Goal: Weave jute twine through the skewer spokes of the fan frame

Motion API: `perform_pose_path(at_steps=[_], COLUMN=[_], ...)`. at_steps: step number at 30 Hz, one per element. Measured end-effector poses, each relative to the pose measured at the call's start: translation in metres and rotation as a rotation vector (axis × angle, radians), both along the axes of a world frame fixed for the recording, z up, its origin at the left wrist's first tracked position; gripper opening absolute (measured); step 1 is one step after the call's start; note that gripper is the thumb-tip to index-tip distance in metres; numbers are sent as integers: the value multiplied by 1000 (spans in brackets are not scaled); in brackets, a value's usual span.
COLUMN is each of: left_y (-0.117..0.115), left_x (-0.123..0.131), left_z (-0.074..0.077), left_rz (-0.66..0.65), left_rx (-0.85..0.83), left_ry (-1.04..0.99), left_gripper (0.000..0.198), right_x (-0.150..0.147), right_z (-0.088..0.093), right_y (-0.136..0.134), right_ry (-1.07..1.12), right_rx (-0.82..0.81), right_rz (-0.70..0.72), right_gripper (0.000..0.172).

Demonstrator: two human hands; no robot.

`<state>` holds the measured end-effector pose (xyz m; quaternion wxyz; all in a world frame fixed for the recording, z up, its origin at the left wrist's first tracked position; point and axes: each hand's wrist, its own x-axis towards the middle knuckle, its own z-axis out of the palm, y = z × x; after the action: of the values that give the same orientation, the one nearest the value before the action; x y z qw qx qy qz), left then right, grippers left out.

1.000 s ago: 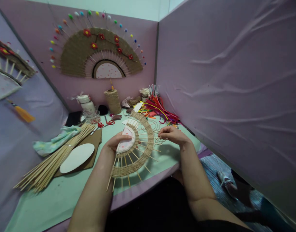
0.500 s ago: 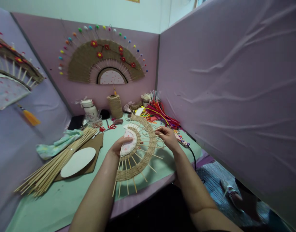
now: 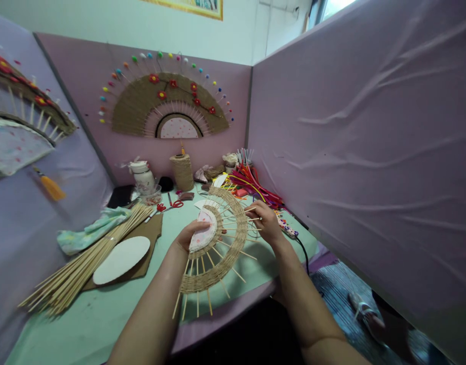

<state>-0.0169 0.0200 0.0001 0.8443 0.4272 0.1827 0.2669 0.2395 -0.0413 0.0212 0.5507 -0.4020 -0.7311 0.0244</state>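
Observation:
A half-round fan (image 3: 238, 238) of thin sticks, woven with two bands of twine, is held up over the table on its side. My left hand (image 3: 191, 234) grips its white, pink-dotted centre, thumb on the front and the other fingers behind. At the fan's right edge, my right hand (image 3: 264, 219) has its fingers pinched together beside the stick tips. A loose loop of twine hangs near those fingers; whether they grip the twine or a stick is too small to make out.
On the green table (image 3: 84, 314) lie a bundle of sticks (image 3: 92, 256), a white oval card (image 3: 122, 260) and red scissors (image 3: 176, 204). Behind stand a twine spool (image 3: 182, 172) and a white bottle (image 3: 142, 177). Pipe cleaners (image 3: 256, 185) lie at right. A finished fan (image 3: 130, 109) hangs on the partition.
The camera view has tilted up a little, so the scene sits lower. My right fingers have shifted slightly at the stick tips. My left hand keeps its grip on the fan.

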Motion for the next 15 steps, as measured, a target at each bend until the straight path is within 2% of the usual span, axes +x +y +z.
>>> perform_pose_path(at_steps=[4, 6, 15], left_y=[-1, -2, -5], left_x=[2, 4, 10], left_z=[1, 2, 0], left_rz=[-27, -22, -96], left_rx=[0, -1, 2], left_ry=[14, 37, 86], left_gripper=[24, 23, 28], right_x=[5, 10, 27], right_z=[-5, -5, 16], right_y=[0, 0, -6], right_ry=[46, 52, -159], right_rx=[72, 93, 107], right_rz=[-246, -300, -148], right_gripper=[24, 27, 18])
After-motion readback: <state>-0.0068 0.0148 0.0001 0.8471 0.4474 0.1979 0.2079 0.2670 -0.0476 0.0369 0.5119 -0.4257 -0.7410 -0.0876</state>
